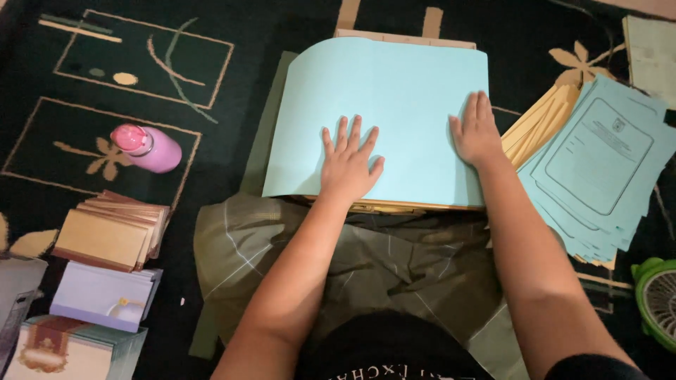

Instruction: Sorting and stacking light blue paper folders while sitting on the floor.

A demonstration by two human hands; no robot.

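Pale blue paper sheet [394, 112] lies on the low board before our knees, thin, light and easy to crease, and we press it with left hand [348, 163] and right hand [477, 131] flat, fingers spread, holding nothing

A dark carpet [211, 28] covers the floor, patterned with tan rectangular outlines and pale flower shapes — no walls or windows are in view. The light is dim and even, leaving the carpet nearly black at the edges.
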